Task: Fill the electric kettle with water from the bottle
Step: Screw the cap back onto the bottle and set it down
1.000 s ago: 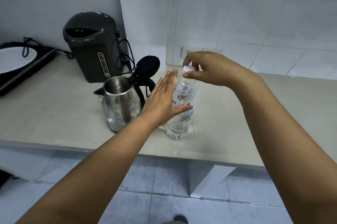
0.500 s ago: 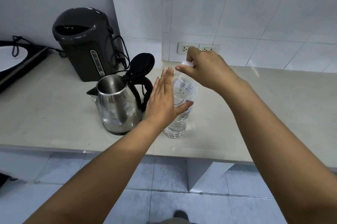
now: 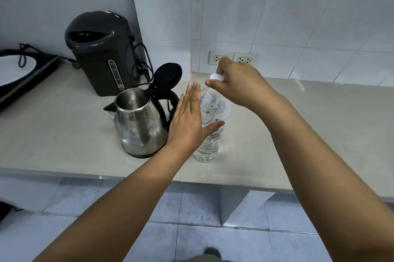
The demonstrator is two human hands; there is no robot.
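My left hand (image 3: 189, 121) is flat, with straight fingers pressed on the side of the bottle (image 3: 210, 146) and my thumb lying across its front. My right hand (image 3: 236, 85) pinches the small round white cap (image 3: 217, 77) at the top. The bottle is clear, bumpy plastic and stands upright mid-frame on the smooth grey tabletop (image 3: 64, 129). Just left of it sits the shiny round metal kettle (image 3: 138, 127), its black lid (image 3: 167, 75) flipped up. At upper left stands a tall dark pot (image 3: 100, 52).
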